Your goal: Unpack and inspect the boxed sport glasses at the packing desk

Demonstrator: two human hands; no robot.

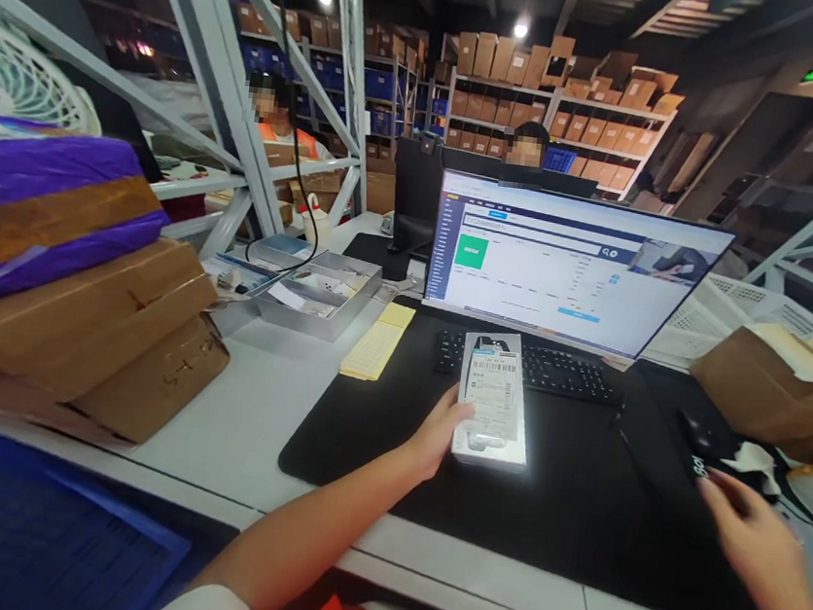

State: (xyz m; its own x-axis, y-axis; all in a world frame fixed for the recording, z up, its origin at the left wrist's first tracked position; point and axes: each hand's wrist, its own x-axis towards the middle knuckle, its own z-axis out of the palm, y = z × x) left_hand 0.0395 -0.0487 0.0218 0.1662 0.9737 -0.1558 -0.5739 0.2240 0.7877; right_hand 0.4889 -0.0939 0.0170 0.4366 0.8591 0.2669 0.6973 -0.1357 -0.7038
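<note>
My left hand (pixel 440 434) grips the left edge of a small white packet (pixel 493 398) with a barcode label, held over the black desk mat (pixel 561 499) just in front of the keyboard (pixel 561 370). My right hand (pixel 748 525) hovers at the right of the mat with fingers stretched out, holding nothing, close to a black mouse (pixel 703 442). The monitor (pixel 564 269) behind the keyboard shows a software page.
Stacked cardboard boxes (pixel 81 327) with a purple-wrapped parcel (pixel 28 203) fill the left. A metal tray (pixel 324 294) and yellow notepad (pixel 377 343) sit left of the mat. A brown parcel (pixel 771 391) lies right. Two people sit beyond, among shelving. A blue crate (pixel 20 535) is lower left.
</note>
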